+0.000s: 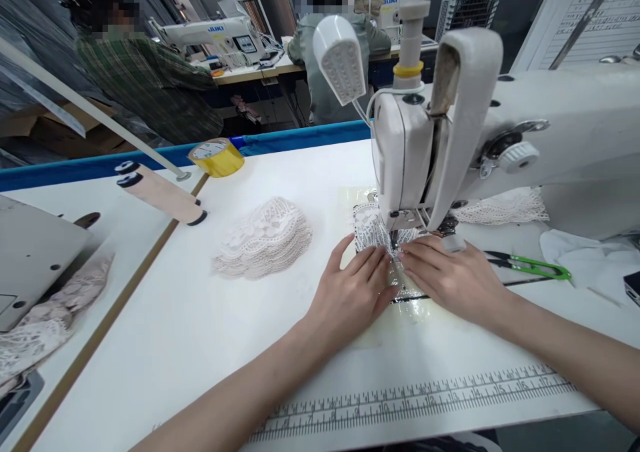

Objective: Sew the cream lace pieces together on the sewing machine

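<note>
A piece of white lace [367, 229] lies under the presser foot [395, 240] of a white sewing machine [407, 145]. From the left, my left hand [345, 285] rests on the lace's near edge, fingers laid out and thumb apart from them. Close by the needle, my right hand [453, 272] has its fingers together on the lace's right edge; its thumb is hidden. The fingertips of both hands nearly meet in front of the foot. A shiny plate [407, 292] shows beneath them. To the left, a stack of white lace pieces [267, 239] lies on the table.
Green-handled thread snips [540, 267] lie right of my right hand. More lace [505, 207] is behind the needle. A thread cone [163, 195] and yellow tape [217, 157] sit at the back left. A ruler scale [410, 402] runs along the front edge. Two people sit beyond.
</note>
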A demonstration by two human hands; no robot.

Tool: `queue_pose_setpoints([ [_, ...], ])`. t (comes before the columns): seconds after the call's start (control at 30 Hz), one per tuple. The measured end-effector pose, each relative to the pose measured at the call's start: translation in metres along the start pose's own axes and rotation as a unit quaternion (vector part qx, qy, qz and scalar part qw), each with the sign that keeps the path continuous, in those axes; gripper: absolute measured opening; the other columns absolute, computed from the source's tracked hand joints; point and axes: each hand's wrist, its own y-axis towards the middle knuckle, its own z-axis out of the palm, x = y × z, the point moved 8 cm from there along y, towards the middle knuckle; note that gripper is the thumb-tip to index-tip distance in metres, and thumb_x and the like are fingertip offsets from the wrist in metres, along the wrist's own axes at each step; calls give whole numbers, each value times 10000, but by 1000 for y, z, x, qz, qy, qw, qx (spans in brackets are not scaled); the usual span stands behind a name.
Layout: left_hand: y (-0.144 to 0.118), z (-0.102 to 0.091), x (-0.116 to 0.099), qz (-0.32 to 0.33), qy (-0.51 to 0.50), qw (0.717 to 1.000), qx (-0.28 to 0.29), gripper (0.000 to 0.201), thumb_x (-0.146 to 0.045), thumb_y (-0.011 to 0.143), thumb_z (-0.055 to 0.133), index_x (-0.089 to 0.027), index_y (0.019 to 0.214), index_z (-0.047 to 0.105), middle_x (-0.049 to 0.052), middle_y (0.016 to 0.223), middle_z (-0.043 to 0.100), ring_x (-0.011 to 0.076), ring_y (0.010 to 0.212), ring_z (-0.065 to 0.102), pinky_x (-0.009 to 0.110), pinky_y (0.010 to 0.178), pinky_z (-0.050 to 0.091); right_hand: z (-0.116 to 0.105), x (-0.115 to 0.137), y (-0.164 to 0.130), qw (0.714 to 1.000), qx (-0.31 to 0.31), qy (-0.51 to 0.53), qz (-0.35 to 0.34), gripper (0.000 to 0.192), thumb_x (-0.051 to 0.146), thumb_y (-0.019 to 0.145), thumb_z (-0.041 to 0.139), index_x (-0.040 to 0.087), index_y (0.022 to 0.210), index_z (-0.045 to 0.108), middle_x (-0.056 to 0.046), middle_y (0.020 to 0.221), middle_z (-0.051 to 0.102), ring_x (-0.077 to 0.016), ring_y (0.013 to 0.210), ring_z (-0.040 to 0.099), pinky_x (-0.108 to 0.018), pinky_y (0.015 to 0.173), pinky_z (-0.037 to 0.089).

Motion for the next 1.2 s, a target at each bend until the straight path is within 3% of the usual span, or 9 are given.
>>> queue_pose_setpoints([
  [0.3, 6, 11, 16, -29, -2, 999, 29, 341, -342, 949, 464, -133, 1173, 614, 105, 1195, 649, 235, 1138, 587, 502, 1088, 316, 3, -6, -1, 999, 23, -18, 13, 265, 277, 942, 500, 151, 1109, 662, -49, 1081, 701, -189, 928, 636, -392, 984, 377],
  [0.53, 6, 14, 25, -77, 21, 995, 64, 444, -400, 939, 472, -114, 1274, 533, 117, 1311, 567, 286, 1239, 496, 500, 1077, 333, -3, -13, -2, 999, 24, -16, 14, 257, 260, 944, 490, 133, 1025, 699, -74, 890, 733, -190, 835, 655, -386, 948, 408],
  [0.67, 4, 7, 22, -88, 55, 993, 63, 391, -379, 913, 526, -112, 1193, 578, 132, 1141, 639, 277, 1036, 598, 503, 989, 404, -5, -10, -3, 1000, 17, 4, 11, 279, 83, 890, 470, 104, 1097, 656, -93, 987, 721, -187, 799, 665, -382, 891, 464],
  [0.73, 2, 0, 3, -20, 30, 998, 48, 293, -357, 904, 540, -112, 1031, 637, 95, 935, 664, 227, 838, 621, 427, 836, 483, -1, -5, -4, 997, 38, 63, 5, 384, 7, 855, 416, 99, 1174, 607, -109, 1150, 668, -194, 905, 660, -371, 872, 491],
  [0.8, -4, -11, -28, 115, -35, 992, 23, 255, -348, 903, 539, -121, 858, 648, 48, 777, 634, 167, 679, 582, 323, 653, 478, 3, 7, -4, 986, 67, 148, -30, 441, -11, 855, 384, 125, 1232, 567, -91, 1272, 600, -201, 1089, 599, -373, 917, 490],
  [0.9, -18, -33, -56, 254, -117, 958, -56, 249, -342, 904, 543, -143, 781, 627, -3, 704, 602, 107, 558, 510, 265, 509, 391, -4, 22, -4, 958, 58, 265, -96, 332, 43, 896, 424, 155, 1142, 617, -41, 1188, 657, -189, 1134, 572, -395, 1009, 442],
  [1.0, -11, -36, -32, 121, -98, 984, -85, 124, -265, 891, 555, -163, 840, 605, -16, 740, 626, 101, 584, 535, 253, 495, 377, -16, 19, -3, 933, 21, 344, -102, 273, 14, 871, 428, 149, 898, 664, -25, 923, 724, -165, 913, 641, -381, 951, 476],
  [1.1, -3, -13, 4, -63, -42, 997, 30, 118, -261, 875, 571, -160, 934, 574, 7, 821, 642, 133, 662, 577, 250, 492, 376, -19, 13, -2, 922, 17, 377, -90, 302, -42, 802, 407, 155, 779, 635, -18, 774, 700, -152, 774, 621, -350, 800, 513],
  [1.2, -3, 3, 18, -133, -31, 984, 112, 133, -258, 891, 550, -163, 983, 546, 11, 843, 626, 144, 673, 580, 240, 474, 349, -17, 9, -2, 918, 26, 387, -83, 301, -49, 764, 398, 162, 740, 611, -15, 735, 682, -152, 734, 597, -334, 721, 497],
])
